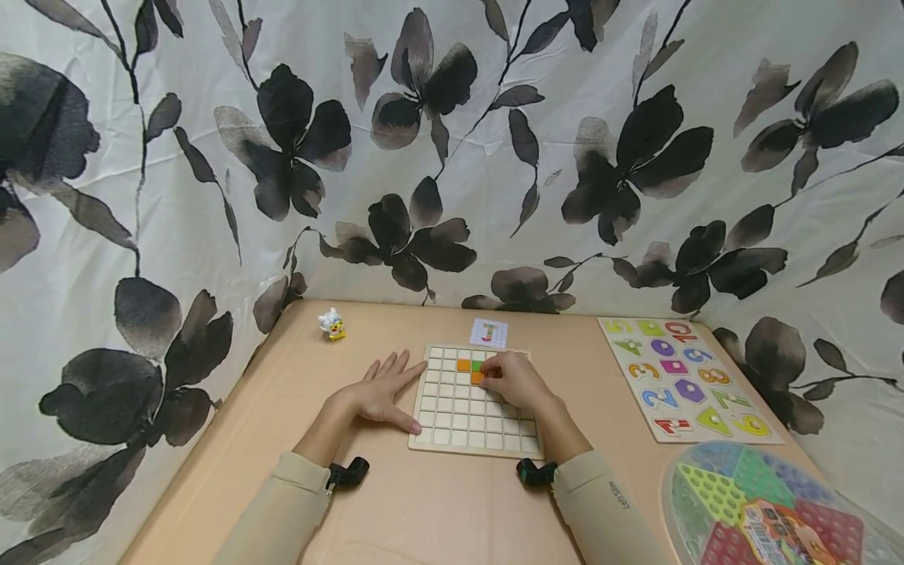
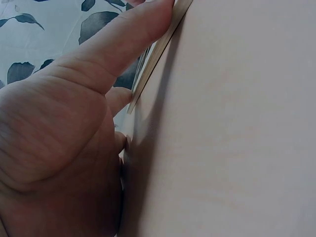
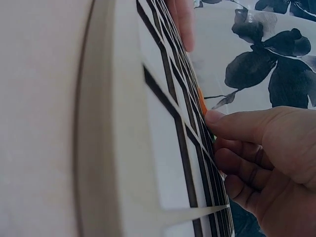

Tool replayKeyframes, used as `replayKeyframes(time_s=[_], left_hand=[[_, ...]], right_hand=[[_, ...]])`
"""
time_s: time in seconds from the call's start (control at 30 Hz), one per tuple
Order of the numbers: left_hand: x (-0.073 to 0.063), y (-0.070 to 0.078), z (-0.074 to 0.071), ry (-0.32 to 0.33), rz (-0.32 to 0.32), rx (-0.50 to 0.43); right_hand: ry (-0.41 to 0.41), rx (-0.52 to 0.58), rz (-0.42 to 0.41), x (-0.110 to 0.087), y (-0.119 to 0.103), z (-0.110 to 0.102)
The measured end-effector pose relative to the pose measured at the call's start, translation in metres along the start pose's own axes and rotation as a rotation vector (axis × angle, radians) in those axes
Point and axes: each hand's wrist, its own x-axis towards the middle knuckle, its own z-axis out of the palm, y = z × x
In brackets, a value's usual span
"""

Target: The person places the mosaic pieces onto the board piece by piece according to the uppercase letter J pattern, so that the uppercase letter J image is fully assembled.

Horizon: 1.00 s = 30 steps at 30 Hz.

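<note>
A square wooden grid board (image 1: 476, 451) with pale tiles lies on the table. Its upper part shows an orange tile (image 1: 463, 365), a green tile (image 1: 476, 366) and a lower orange tile (image 1: 476, 378). My left hand (image 1: 381, 392) is spread flat at the board's left side, thumb and index fingertip touching its edge. Over the upper right of the board, my right hand (image 1: 515, 382) has curled fingers, with thumb and index pinching at the lower orange tile. In the right wrist view the thumb (image 3: 242, 123) meets the board beside an orange sliver; the fingertips' contact is partly hidden.
A small pattern card (image 1: 489, 333) lies just behind the board. A toy figure (image 1: 331, 323) stands at the back left. On the right are a number-and-shape puzzle board (image 1: 660, 392) and a round clear case (image 1: 678, 490) with coloured pieces. Floral cloth (image 1: 523, 196) hangs behind the table.
</note>
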Motion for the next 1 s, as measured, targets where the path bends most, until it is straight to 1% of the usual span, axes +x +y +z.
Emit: replayKeyframes(time_s=[0.47, 0.6, 0.8, 1.0], left_hand=[[-0.001, -0.002, 0.001, 0.002, 0.005, 0.010], [0.000, -0.003, 0.001, 0.004, 0.003, 0.003], [-0.001, -0.001, 0.000, -0.001, 0.002, -0.005], [-0.001, -0.002, 0.000, 0.003, 0.010, 0.003]], right_hand=[[-0.011, 0.000, 0.018, 0.000, -0.001, 0.001], [-0.019, 0.003, -0.001, -0.001, 0.000, -0.001], [-0.033, 0.043, -0.033, -0.005, -0.002, -0.011], [-0.006, 0.058, -0.040, -0.010, -0.001, -0.027]])
